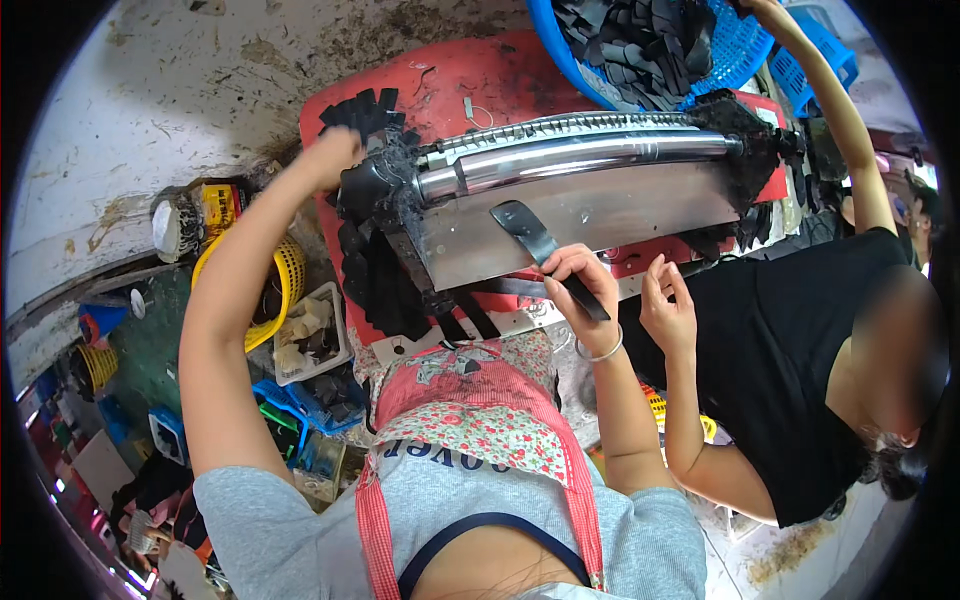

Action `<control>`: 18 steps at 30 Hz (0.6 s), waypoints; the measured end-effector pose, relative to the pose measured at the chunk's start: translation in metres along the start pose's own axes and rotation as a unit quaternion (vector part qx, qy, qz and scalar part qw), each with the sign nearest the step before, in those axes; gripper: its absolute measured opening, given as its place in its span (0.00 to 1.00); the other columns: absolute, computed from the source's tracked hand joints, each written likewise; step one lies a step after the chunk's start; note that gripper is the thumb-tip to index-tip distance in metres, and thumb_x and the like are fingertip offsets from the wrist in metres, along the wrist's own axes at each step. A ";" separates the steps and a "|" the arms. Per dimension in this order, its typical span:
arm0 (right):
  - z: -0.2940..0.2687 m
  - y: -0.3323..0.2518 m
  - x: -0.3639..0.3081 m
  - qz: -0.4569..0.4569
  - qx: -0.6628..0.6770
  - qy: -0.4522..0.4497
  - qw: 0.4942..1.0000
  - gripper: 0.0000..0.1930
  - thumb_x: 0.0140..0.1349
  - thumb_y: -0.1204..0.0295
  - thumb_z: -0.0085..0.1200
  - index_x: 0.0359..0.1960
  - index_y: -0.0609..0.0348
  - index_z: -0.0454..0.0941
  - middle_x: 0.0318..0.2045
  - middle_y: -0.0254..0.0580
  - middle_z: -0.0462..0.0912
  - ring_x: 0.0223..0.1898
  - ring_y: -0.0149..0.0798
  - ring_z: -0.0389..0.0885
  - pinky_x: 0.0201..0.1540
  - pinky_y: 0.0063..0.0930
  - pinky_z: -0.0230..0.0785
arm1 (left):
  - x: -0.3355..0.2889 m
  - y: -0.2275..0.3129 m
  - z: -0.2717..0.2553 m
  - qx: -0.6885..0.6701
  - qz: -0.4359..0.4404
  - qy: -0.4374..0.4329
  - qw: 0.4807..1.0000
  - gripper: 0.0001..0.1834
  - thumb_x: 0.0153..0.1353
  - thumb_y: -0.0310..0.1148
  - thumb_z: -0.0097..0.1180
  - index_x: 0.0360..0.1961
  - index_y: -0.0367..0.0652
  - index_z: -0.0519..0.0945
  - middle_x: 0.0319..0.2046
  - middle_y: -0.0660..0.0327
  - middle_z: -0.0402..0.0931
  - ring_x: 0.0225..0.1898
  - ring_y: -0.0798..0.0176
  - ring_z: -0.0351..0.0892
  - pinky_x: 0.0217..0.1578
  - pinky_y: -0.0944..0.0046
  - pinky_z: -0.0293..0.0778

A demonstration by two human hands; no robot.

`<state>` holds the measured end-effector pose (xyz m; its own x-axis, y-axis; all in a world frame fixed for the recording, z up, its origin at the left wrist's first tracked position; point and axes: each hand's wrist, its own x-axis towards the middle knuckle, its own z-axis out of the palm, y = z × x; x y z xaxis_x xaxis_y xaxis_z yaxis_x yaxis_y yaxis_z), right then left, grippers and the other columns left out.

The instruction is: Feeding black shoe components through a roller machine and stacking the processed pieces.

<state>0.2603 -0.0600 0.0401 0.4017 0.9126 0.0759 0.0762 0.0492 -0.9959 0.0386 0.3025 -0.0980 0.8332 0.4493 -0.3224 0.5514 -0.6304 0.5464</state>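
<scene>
Right hand (585,285) pinching a flat, glossy black strap (535,245) against a smooth steel plate (640,215); left hand's (335,155) grip unclear.

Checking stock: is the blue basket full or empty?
Well filled: the blue basket holds a heap of black strips up near its rim.

Stained, dirty concrete floor (200,80); a red table (450,80); cluttered bins and a yellow basket (285,275) at left
</scene>
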 end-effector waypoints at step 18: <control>0.034 0.139 -0.069 0.010 -0.602 -0.090 0.794 0.23 0.47 0.72 0.50 0.48 0.62 0.65 0.40 0.48 0.72 0.42 0.46 0.70 0.46 0.38 0.62 | 0.070 0.195 -0.124 -0.051 0.206 0.110 0.971 0.09 0.49 0.34 0.59 0.26 0.39 0.79 0.22 0.55 0.78 0.25 0.62 0.78 0.29 0.64 0.72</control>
<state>0.2124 -0.1027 -0.1052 0.2856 0.9568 -0.0551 0.9311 -0.2906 -0.2204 0.1992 0.2898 0.0821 0.9469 0.3036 0.1057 0.1571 -0.7240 0.6717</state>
